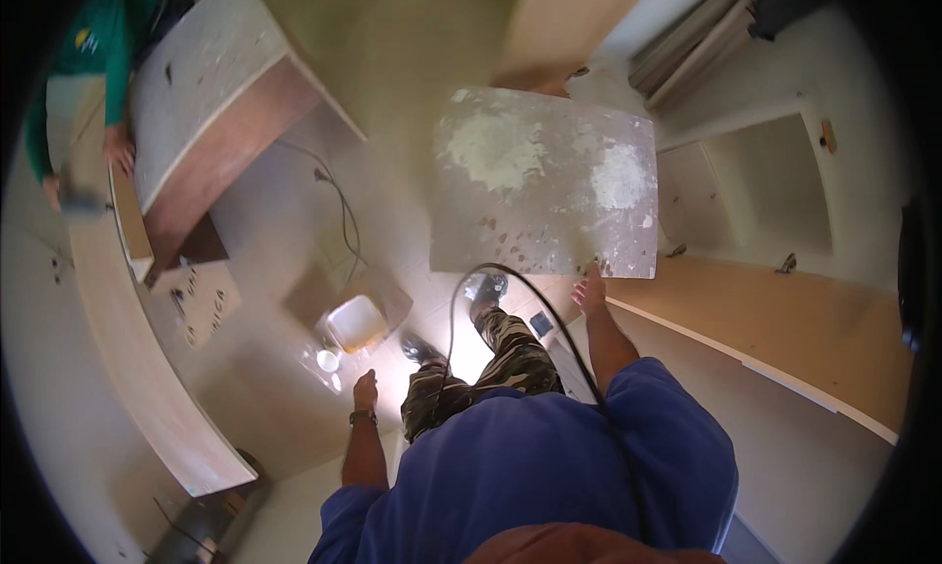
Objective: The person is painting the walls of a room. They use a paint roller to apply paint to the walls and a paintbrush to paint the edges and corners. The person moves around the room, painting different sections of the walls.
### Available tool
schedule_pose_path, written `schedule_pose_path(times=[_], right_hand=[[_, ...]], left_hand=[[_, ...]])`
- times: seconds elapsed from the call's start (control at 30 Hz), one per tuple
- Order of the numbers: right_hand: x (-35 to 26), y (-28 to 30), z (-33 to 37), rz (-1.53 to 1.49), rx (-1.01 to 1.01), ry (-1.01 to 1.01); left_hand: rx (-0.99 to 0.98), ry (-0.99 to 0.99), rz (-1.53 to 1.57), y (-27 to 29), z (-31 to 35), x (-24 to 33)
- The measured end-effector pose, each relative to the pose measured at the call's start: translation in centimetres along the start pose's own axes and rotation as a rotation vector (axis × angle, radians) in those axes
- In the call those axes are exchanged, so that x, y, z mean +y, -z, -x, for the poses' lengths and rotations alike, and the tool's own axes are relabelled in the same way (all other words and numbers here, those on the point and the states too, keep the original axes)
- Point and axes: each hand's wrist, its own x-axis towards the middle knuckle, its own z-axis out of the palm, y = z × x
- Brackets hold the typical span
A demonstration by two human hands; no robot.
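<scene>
My right hand (591, 291) is at the near right edge of a paint-spattered board (549, 206), fingers stretched apart and reaching toward it. Small brown pieces (500, 238) are scattered along the near part of the board, some close to those fingertips. Whether the fingers touch a piece cannot be made out. Low on my left side hangs my left hand (366, 392), with a dark band on the wrist. Its fingers look curled together, and the palm is hidden. Near it on the floor are an open white tub (356, 323) and a small white cup (328, 361).
A black cable (535, 287) loops in front of me. To the right stands a tan cabinet panel (756, 319) with hinges. At far left, a person in a green sleeve (117, 68) works at long wooden panels (128, 319). Another cord (345, 211) trails over the floor.
</scene>
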Motion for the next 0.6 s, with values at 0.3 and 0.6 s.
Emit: schedule_pose_path(times=[0.3,0.6], right_hand=[[-1.3,4.2,-5.3,-0.470,-0.273,-0.064],[0.7,-4.1,-0.5,-0.806,-0.197,-0.177]], left_hand=[[-0.118,-0.705,-0.395,-4.4,-2.8,26.3],[0.003,-1.114,-0.293,-2.2,-0.2,58.3]])
